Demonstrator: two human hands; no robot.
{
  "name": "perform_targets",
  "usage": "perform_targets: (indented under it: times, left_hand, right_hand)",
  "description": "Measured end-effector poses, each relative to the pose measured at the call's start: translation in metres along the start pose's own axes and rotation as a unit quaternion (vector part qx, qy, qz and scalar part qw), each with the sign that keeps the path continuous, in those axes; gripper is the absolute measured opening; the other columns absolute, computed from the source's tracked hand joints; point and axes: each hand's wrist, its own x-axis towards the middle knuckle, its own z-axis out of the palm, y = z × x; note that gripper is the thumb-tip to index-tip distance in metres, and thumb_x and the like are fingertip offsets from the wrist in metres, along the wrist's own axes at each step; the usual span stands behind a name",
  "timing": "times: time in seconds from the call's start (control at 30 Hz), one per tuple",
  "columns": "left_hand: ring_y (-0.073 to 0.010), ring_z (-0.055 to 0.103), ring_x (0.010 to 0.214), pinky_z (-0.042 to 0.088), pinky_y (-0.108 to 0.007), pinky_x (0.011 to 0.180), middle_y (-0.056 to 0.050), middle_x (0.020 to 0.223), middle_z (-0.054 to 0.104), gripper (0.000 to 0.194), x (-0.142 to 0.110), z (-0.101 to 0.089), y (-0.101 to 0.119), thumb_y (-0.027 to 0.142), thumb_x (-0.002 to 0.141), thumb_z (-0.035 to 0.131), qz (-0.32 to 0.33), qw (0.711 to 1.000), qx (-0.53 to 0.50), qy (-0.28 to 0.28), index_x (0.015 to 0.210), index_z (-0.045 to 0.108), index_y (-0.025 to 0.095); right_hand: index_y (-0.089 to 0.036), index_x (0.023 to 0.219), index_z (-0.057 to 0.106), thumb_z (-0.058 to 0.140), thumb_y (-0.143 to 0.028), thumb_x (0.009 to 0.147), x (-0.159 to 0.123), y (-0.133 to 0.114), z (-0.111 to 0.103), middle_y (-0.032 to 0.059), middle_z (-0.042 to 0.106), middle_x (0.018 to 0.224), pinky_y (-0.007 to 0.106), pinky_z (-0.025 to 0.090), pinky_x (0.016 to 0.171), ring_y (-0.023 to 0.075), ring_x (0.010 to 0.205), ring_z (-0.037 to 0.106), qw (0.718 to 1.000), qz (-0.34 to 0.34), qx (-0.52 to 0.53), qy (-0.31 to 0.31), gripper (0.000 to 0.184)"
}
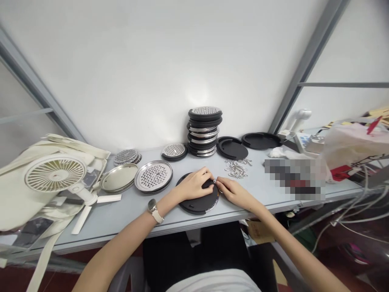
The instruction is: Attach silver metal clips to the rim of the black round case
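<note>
A round black disc [197,202] with a bit of shiny metal rim lies flat near the table's front edge. My left hand [196,185] rests on top of it, fingers bent toward its right edge and gripping there. At that same edge my right hand [233,192] pinches a small metal wire clip [214,181], mostly hidden by the fingertips. Several loose wire clips [237,168] are heaped just behind my right hand. To the left sits a round metal grater plate [153,176] with a perforated face, on top of a dark disc.
Behind stands a tall stack of discs [204,132], with black round trays [261,140] to its right and a smaller perforated disc [174,150] to its left. Plain metal plates [119,177], a white fan [57,173] and a cream bag [18,198] occupy the left; a plastic bag [349,142] is right.
</note>
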Motion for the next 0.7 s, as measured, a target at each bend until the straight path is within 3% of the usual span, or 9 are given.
perform_targets:
  times: [0.13, 0.37, 0.7]
  left_hand:
    - [-0.0154, 0.054, 0.079, 0.045, -0.027, 0.072, -0.004, 0.097, 0.051, 0.010, -0.002, 0.000, 0.003, 0.024, 0.088, 0.049, 0.025, 0.999, 0.035, -0.001, 0.095, 0.053, 0.017]
    - [-0.0191, 0.053, 0.092, 0.044, -0.031, 0.082, -0.005, 0.097, 0.052, 0.010, -0.002, 0.000, 0.002, 0.024, 0.087, 0.049, 0.039, 0.998, 0.037, 0.014, 0.096, 0.052, 0.018]
    - [-0.0193, 0.051, 0.082, 0.041, -0.031, 0.075, -0.004, 0.083, 0.054, 0.010, -0.002, 0.001, 0.001, 0.026, 0.084, 0.051, 0.027, 0.998, 0.050, 0.030, 0.085, 0.046, 0.018]
  right_hand:
    - [-0.020, 0.080, 0.049, 0.029, -0.036, 0.099, -0.007, 0.000, 0.009, 0.0025, 0.058, 0.075, 0.029, 0.041, 0.070, 0.0174, 0.072, 0.054, 0.999, -0.013, -0.019, 0.027, 0.032]
    - [-0.022, 0.078, 0.044, 0.031, -0.040, 0.098, -0.008, 0.000, 0.007, -0.0014, 0.051, 0.069, 0.027, 0.040, 0.065, 0.0155, 0.066, 0.049, 0.999, 0.001, 0.026, 0.034, 0.030]
    - [-0.021, 0.086, 0.045, 0.041, -0.044, 0.095, -0.010, 0.011, 0.006, -0.0007, 0.054, 0.077, 0.027, 0.042, 0.068, 0.0148, 0.071, 0.050, 0.989, -0.006, 0.126, 0.077, 0.025]
